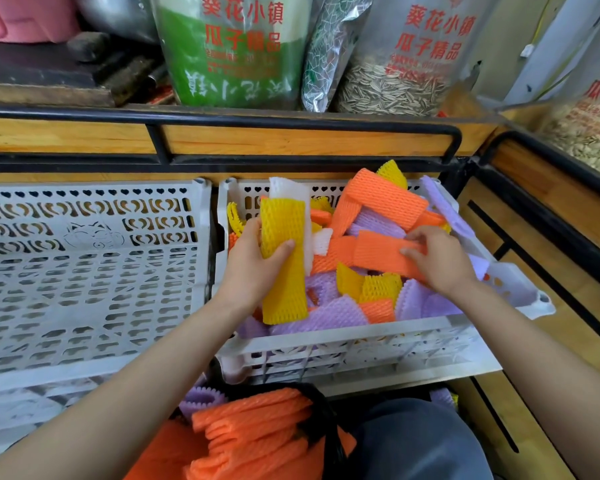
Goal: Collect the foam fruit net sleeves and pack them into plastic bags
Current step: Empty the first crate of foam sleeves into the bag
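The left hand (252, 263) grips a yellow sleeve (283, 271). The right hand (439, 263) pinches an orange sleeve (378, 252) over the white crate (343, 342), which looks still well filled. Orange ones already sit in the black bag (321, 415) below its near edge, so packing seems roughly midway.

In the middle of the frame a yellow sleeve (283, 271) of flat foam netting stands nearly upright, pinched by my left fingers (284, 245), with a white sleeve (290, 195) pressed behind it. To its right an orange sleeve (378, 252) lies stretched across the pile, gripped near its right end by my right fingers (411, 251). Beneath them a loose heap of sleeves (326, 317), orange, purple and yellow, fills the white crate (326, 341). At bottom centre a black plastic bag (323, 414) holds stacked orange sleeves (253, 434), flattened; a purple sleeve (201, 400) sits at its upper left edge.
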`<move>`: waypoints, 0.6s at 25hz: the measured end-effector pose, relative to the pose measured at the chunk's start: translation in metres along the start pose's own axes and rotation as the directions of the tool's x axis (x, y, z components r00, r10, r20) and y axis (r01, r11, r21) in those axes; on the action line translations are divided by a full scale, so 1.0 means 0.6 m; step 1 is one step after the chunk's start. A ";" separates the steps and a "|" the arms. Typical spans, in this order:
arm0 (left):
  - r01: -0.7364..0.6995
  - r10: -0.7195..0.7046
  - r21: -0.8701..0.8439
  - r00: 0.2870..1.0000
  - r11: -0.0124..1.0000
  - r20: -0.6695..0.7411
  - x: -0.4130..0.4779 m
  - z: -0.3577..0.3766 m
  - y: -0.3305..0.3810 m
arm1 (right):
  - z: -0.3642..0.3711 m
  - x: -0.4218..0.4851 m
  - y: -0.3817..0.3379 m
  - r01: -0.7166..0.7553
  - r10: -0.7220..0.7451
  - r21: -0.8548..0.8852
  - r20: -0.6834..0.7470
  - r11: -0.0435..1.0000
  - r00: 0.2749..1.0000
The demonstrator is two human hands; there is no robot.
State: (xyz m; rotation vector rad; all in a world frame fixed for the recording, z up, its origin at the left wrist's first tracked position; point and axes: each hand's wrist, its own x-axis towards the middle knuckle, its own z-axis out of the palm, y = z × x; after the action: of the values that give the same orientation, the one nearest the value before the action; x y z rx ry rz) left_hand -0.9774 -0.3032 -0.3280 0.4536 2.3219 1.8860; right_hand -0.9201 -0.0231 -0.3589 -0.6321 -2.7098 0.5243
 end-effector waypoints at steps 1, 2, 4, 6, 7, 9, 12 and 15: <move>0.019 -0.019 0.004 1.000 1.000 -0.015 0.003 0.002 -0.001 | -0.010 -0.002 -0.021 0.055 -0.054 0.026 -0.067 0.998 0.996; 0.038 -0.038 0.003 0.999 0.999 -0.037 0.005 0.004 -0.001 | -0.021 -0.005 -0.047 0.102 -0.091 0.072 -0.148 0.992 0.985; 0.066 -0.068 -0.037 0.996 0.997 -0.060 0.009 0.009 0.000 | -0.040 -0.015 -0.109 0.171 -0.096 0.274 -0.267 0.946 0.959; 0.087 -0.091 -0.094 0.995 0.992 -0.045 0.010 0.016 0.001 | -0.045 -0.032 -0.170 0.162 -0.052 0.542 -0.212 0.825 0.976; 0.097 -0.101 -0.126 0.995 0.987 -0.024 0.010 0.019 -0.001 | -0.040 -0.044 -0.194 0.124 -0.049 0.628 -0.136 0.769 0.989; 0.134 -0.118 -0.257 0.990 0.957 0.076 0.005 0.021 0.004 | -0.020 -0.064 -0.223 0.072 -0.098 0.657 0.003 0.750 0.995; 0.121 -0.071 -0.392 0.988 0.912 0.139 -0.004 0.018 0.006 | -0.003 -0.077 -0.235 0.090 -0.188 0.643 0.086 0.761 0.978; 0.053 -0.053 -0.213 0.999 0.976 0.004 -0.004 -0.002 0.005 | -0.007 -0.074 -0.213 0.114 -0.275 0.630 0.164 0.768 0.947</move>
State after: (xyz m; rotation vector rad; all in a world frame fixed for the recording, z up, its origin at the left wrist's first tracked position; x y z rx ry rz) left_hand -0.9750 -0.3047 -0.3249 0.3622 2.0786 2.0788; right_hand -0.9270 -0.1499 -0.3117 -0.0998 -2.5298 1.4293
